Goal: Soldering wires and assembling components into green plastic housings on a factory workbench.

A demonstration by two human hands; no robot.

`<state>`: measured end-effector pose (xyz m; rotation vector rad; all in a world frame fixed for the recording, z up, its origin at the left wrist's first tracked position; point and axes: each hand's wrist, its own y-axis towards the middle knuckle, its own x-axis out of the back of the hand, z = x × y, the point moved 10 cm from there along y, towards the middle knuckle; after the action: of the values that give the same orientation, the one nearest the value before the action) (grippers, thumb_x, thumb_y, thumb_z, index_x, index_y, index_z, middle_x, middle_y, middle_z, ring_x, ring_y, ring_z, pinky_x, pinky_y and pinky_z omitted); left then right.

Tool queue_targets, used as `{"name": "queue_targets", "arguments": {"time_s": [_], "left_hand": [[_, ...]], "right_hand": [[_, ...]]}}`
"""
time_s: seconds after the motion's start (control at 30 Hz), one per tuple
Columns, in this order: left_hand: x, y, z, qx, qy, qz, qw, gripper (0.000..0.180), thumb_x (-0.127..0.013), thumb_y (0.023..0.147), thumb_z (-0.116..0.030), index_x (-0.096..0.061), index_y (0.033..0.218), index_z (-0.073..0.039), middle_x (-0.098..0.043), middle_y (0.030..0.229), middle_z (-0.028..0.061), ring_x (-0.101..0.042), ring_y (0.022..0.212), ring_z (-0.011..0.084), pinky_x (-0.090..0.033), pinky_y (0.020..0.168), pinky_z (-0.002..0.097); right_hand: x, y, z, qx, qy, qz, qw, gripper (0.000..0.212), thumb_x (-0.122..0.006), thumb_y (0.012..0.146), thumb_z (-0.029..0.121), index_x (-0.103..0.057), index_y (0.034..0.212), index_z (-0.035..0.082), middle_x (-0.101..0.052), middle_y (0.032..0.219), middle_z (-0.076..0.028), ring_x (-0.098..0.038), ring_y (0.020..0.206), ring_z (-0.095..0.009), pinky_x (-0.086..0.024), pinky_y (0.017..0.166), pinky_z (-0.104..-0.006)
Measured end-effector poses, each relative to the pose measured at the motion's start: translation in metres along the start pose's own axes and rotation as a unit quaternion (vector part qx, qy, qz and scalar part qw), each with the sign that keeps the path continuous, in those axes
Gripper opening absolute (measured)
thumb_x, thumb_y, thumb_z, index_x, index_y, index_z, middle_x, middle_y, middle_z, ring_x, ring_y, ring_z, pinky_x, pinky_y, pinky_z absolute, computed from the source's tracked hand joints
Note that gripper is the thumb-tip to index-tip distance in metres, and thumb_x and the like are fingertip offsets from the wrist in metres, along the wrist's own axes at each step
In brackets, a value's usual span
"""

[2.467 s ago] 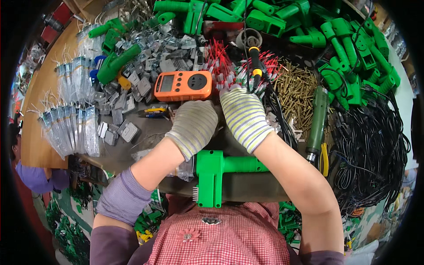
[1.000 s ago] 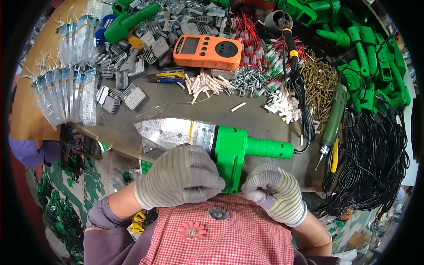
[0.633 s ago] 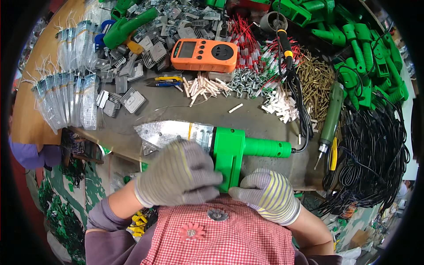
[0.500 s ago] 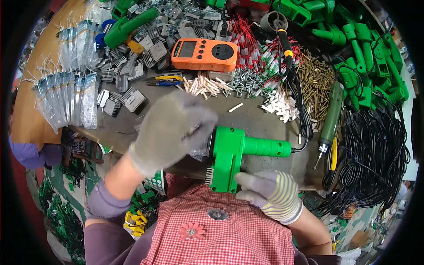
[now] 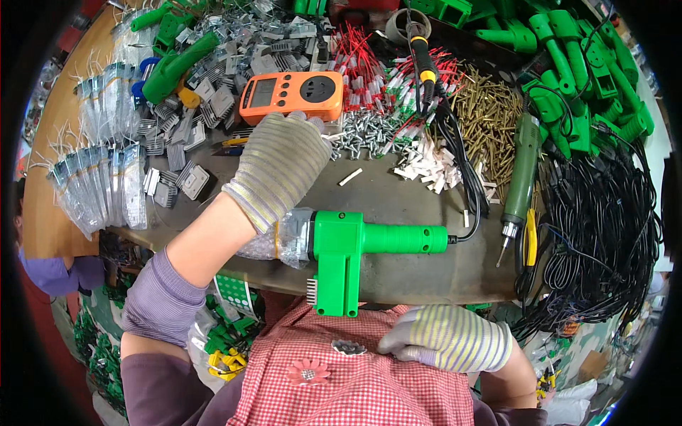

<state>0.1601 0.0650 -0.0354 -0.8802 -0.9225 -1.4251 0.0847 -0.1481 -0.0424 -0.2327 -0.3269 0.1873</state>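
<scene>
Left hand point(image 5: 283, 165) shifted toward orange meter point(image 5: 288, 99), right hand point(image 5: 456, 339) away from green tool point(image 5: 338, 245); both curled, contents unseen; cord point(image 5: 463, 239) fitted; remainder unclear.

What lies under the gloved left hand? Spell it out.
The left hand covers some of the orange meter's lower edge and the right end of a yellow-and-blue tool, above the grey tabletop. Anything else directly beneath is hidden.

tool point(image 5: 339, 245) on bench point(image 5: 426, 280) | meter point(image 5: 284, 98) behind | bundles point(image 5: 128, 188) far left | screwdriver point(image 5: 523, 170) right | cables point(image 5: 604, 238) right of screwdriver
</scene>
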Motion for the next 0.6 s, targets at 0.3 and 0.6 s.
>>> {"name": "queue_targets", "arguments": {"time_s": [0.3, 0.6], "left_hand": [[0.013, 0.005, -0.005, 0.003, -0.074, 0.002, 0.997, 0.006, -0.063, 0.078, -0.011, -0.066, 0.082, -0.009, -0.064, 0.083, 0.0104, -0.065, 0.079, 0.0277, -0.05, 0.069, 0.0402], [0.092, 0.016, -0.079, -0.197, -0.407, -0.158, 0.878, 0.008, -0.066, 0.077, -0.017, -0.063, 0.081, -0.01, -0.061, 0.074, 0.0081, -0.063, 0.073, 0.0298, -0.049, 0.067, 0.0416]], "right_hand": [[0.095, -0.029, 0.01, 0.04, -0.117, -0.389, 0.913, 0.01, -0.064, 0.091, 0.017, -0.067, 0.096, 0.009, -0.062, 0.092, -0.011, -0.063, 0.088, -0.031, -0.052, 0.079, -0.0413], [0.094, -0.026, 0.016, 0.096, -0.362, -0.471, 0.799, 0.017, -0.075, 0.069, 0.008, -0.069, 0.085, 0.011, -0.06, 0.08, -0.006, -0.06, 0.07, -0.026, -0.049, 0.06, -0.0389]]}}
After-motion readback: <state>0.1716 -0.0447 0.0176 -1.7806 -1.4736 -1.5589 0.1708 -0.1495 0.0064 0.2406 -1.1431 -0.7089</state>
